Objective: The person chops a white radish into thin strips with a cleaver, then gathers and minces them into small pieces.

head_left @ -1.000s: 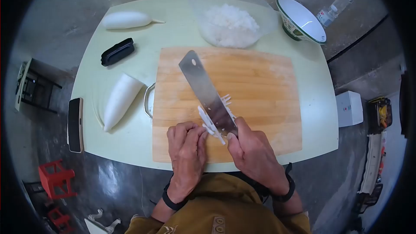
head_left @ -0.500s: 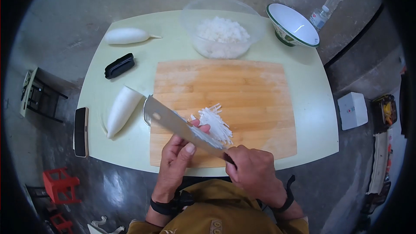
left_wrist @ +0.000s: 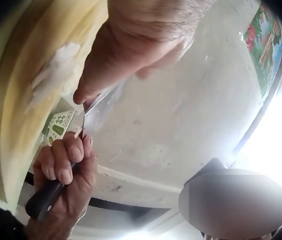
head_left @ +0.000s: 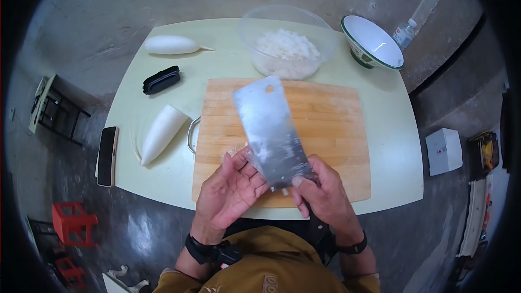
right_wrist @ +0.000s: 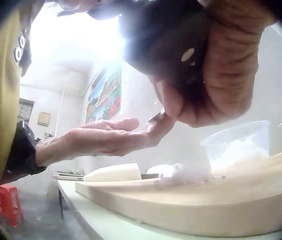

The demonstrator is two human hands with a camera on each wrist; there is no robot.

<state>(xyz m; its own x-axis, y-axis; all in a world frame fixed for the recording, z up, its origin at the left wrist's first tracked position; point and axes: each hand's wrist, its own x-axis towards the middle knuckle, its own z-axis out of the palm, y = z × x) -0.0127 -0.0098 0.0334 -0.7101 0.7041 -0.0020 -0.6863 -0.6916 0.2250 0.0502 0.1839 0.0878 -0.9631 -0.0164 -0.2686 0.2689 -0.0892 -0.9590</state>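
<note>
My right hand (head_left: 328, 195) grips a broad cleaver (head_left: 267, 125) by its dark handle, with the blade's flat face tilted up over the wooden cutting board (head_left: 331, 130). Beside the blade's lower left edge, my left hand (head_left: 230, 192) is turned palm up, fingers extended, fingertips right at the steel. Small wet bits cling to the blade near the handle. On the board lies a pile of white radish strips (left_wrist: 56, 72), seen in the left wrist view and mostly hidden behind the blade in the head view.
A clear plastic bowl (head_left: 252, 35) of white shreds stands behind the board, with a green-rimmed bowl (head_left: 374, 40) to its right. Leftward lie a cut white radish (head_left: 163, 133), a whole one (head_left: 171, 45), a black case (head_left: 161, 80) and a phone (head_left: 107, 157).
The cleaver has risen off the board strips, swung left across my left hand, then turned to show its broad face upward. My left hand has gone from resting on the board to palm up.
</note>
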